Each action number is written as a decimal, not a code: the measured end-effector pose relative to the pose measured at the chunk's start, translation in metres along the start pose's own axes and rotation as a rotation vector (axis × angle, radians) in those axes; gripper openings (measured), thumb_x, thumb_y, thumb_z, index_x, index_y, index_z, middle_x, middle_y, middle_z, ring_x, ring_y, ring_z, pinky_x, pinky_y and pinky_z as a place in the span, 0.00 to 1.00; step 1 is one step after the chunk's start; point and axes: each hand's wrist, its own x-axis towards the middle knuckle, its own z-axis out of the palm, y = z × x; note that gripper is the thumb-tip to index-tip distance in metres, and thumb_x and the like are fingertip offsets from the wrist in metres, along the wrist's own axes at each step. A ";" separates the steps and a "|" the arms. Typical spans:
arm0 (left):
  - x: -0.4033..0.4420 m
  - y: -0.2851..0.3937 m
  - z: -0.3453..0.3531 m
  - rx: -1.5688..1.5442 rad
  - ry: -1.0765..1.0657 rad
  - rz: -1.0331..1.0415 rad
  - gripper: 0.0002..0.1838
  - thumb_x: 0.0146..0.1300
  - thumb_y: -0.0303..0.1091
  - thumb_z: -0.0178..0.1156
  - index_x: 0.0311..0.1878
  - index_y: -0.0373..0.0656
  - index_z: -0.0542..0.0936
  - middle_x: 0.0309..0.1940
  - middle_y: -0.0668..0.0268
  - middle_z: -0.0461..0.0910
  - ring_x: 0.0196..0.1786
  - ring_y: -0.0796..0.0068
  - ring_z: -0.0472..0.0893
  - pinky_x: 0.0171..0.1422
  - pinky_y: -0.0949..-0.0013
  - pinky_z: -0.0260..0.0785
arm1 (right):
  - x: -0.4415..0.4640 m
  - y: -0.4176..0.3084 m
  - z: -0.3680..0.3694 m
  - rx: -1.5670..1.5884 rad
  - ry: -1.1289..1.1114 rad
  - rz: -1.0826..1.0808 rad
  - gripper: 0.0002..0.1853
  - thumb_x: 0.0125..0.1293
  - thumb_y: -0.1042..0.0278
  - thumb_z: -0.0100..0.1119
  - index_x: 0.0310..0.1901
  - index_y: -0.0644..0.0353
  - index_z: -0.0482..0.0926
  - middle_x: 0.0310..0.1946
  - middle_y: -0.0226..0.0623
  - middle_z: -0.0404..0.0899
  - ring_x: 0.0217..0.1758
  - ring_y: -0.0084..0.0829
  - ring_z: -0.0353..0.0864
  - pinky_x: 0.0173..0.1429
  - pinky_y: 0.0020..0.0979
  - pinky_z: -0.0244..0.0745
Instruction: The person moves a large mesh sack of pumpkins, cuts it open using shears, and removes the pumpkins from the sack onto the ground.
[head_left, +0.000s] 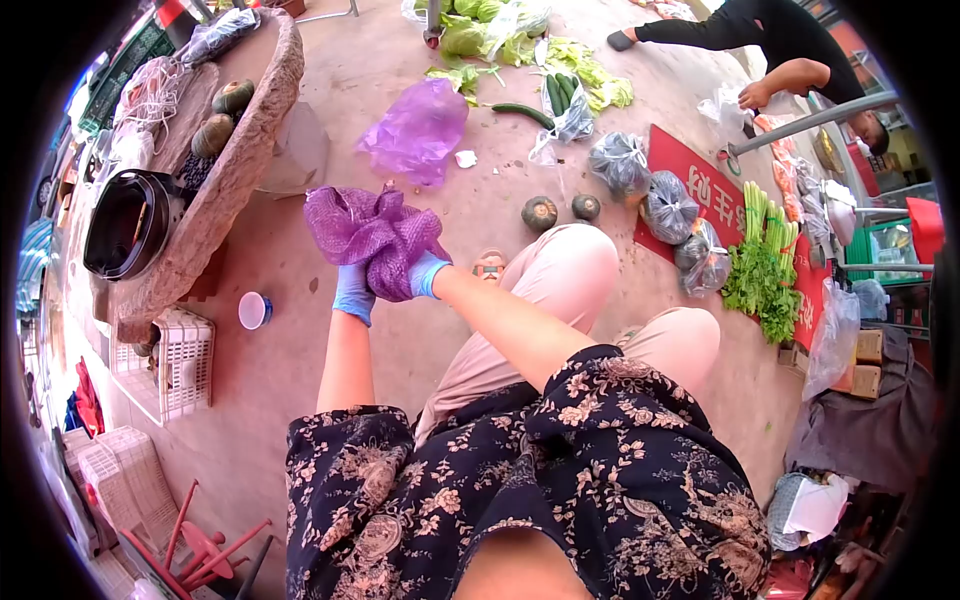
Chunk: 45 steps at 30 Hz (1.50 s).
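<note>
A bunched-up purple mesh bag (375, 235) is held out in front of me, above the floor. My left hand (352, 294), in a blue glove, grips it from below. My right hand (428, 274), also gloved in blue, holds its right side. Folds of mesh cover most of my fingers. Beyond it a thin purple plastic bag (418, 130) lies on the floor. Two dark green pumpkins, the larger one (539, 213) at left, sit past my knee. A small white and blue cup (255, 310) lies to the left.
At left stands a stone-edged table (262, 90) with pumpkins and a black container (133, 224). Cucumbers (562, 92) and leafy greens lie ahead. Bagged produce (668, 207) and celery (762, 270) are at right, near another person (790, 50). A red stool (208, 555) stands lower left.
</note>
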 end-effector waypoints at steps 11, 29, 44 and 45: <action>0.007 0.061 -0.049 0.101 0.151 0.361 0.24 0.61 0.34 0.53 0.59 0.37 0.64 0.54 0.60 0.68 0.54 0.65 0.70 0.60 0.63 0.65 | 0.009 -0.013 -0.007 0.076 0.062 0.240 0.31 0.45 0.53 0.54 0.50 0.65 0.71 0.48 0.54 0.69 0.56 0.48 0.66 0.59 0.36 0.64; 0.046 0.018 0.123 0.291 -0.036 0.182 0.16 0.61 0.26 0.49 0.53 0.38 0.71 0.49 0.63 0.74 0.48 0.72 0.75 0.54 0.69 0.67 | -0.058 0.030 -0.188 0.504 0.573 0.194 0.11 0.61 0.68 0.51 0.42 0.61 0.79 0.34 0.31 0.79 0.36 0.18 0.74 0.44 0.22 0.70; 0.107 -0.211 0.308 0.358 -0.338 -0.756 0.16 0.61 0.34 0.52 0.51 0.39 0.73 0.44 0.63 0.76 0.46 0.71 0.76 0.52 0.69 0.69 | -0.370 0.332 -0.119 0.433 0.912 1.668 0.37 0.42 0.45 0.66 0.48 0.70 0.73 0.45 0.50 0.75 0.48 0.37 0.76 0.49 0.35 0.71; 0.104 -0.228 0.307 0.380 -0.249 -0.847 0.16 0.61 0.34 0.52 0.50 0.39 0.73 0.44 0.63 0.76 0.45 0.72 0.76 0.51 0.70 0.69 | -0.368 0.328 -0.115 0.460 0.864 1.702 0.40 0.40 0.43 0.66 0.49 0.69 0.71 0.48 0.51 0.73 0.51 0.39 0.73 0.52 0.35 0.69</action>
